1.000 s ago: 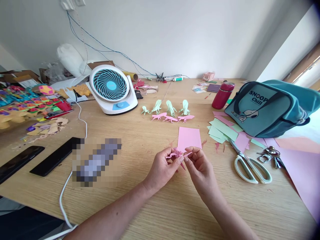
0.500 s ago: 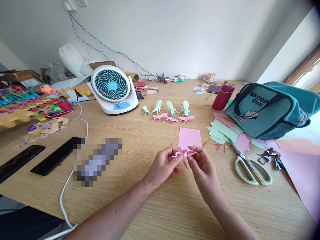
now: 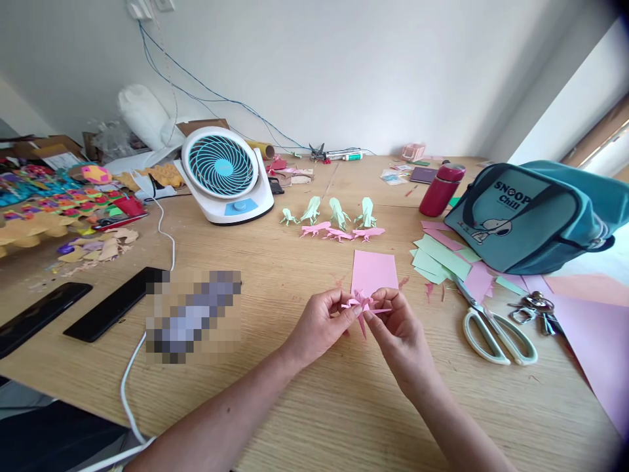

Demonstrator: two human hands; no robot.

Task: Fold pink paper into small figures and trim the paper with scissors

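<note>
A small pink origami figure (image 3: 362,304) with several thin pointed limbs is held between both hands over the table. My left hand (image 3: 325,322) pinches its left side between thumb and fingers. My right hand (image 3: 400,328) grips the right side, with a thin point sticking out past the fingers. One long point hangs down between the thumbs. Just beyond the hands lies a square pink paper sheet (image 3: 374,269), its near edge partly covered by them. Farther back stand folded green paper figures (image 3: 339,213) and, before them, folded pink paper figures (image 3: 337,234).
To the right are scissors (image 3: 491,328), keys (image 3: 538,308), loose green paper (image 3: 442,255), a red bottle (image 3: 441,190) and a teal bag (image 3: 515,216). A fan (image 3: 223,174) stands back left. A white cable (image 3: 128,380) runs along the left past a black flat object (image 3: 115,305).
My fingers have shifted slightly on the pink origami figure, and its lower point and right-hand point now lie at different angles. The whole view has moved a little.
</note>
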